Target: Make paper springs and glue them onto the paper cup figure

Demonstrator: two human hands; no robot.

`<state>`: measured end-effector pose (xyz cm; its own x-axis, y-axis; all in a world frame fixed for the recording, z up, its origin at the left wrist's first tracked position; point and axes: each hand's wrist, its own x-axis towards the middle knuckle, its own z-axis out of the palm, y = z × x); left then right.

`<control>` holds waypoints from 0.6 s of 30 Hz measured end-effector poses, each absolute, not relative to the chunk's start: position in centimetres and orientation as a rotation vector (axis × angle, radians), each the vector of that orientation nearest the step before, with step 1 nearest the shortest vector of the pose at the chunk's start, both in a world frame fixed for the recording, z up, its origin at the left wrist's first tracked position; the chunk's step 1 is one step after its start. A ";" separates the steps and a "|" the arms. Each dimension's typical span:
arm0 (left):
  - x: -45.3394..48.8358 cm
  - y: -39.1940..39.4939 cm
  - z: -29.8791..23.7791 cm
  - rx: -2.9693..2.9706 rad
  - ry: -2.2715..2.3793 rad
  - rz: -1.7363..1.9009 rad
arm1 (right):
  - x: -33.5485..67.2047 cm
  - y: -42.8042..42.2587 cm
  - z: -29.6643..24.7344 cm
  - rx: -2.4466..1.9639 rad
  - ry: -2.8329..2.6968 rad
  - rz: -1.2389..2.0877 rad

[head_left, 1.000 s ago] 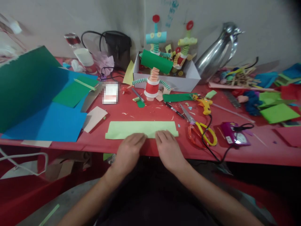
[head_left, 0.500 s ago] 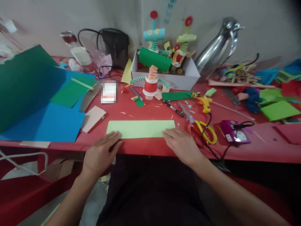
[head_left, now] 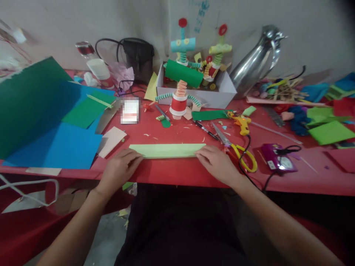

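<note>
A light green paper strip (head_left: 169,150) lies crosswise near the front edge of the red table, its near edge turned up. My left hand (head_left: 122,165) pinches the strip's left end between thumb and fingers. At the other end, my right hand (head_left: 213,162) grips the near corner in the same way. Behind the strip stands a red and white paper cup figure (head_left: 178,104) with folded paper arms and an orange folded neck. Scissors (head_left: 235,147) with yellow handles lie to the right of the strip, beyond my right hand.
A yellow glue gun (head_left: 242,123) and a purple power socket (head_left: 278,158) trail a black cable at right. Behind are a white box (head_left: 222,96) of paper figures and a steel jug (head_left: 255,61). Blue card (head_left: 55,147) covers the left side; a pen (head_left: 206,130) lies mid-table.
The strip's near edge has been lifted and folded up, so it looks narrower. My hands have gone from lying flat on its ends to pinching them. The view has shifted slightly.
</note>
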<state>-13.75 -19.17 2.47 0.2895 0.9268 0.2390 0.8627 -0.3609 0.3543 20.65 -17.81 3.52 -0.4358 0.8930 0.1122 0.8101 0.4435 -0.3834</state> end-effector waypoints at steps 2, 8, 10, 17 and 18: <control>-13.5 -18.3 2.7 2.309 1.749 0.538 | 20.6 -16.8 3.6 -1.532 -2.357 0.519; -13.3 -17.0 2.8 2.145 1.922 0.358 | 20.4 -15.1 3.4 -1.717 -2.237 0.671; -13.2 -17.0 2.8 2.122 1.954 0.360 | 20.2 -15.1 3.2 -1.773 -2.223 0.628; -13.0 -16.9 2.4 2.077 1.977 0.411 | 19.8 -15.4 2.9 -1.847 -2.270 0.421; -13.0 -16.9 2.4 2.070 1.973 0.416 | 19.8 -15.4 2.8 -1.827 -2.266 0.420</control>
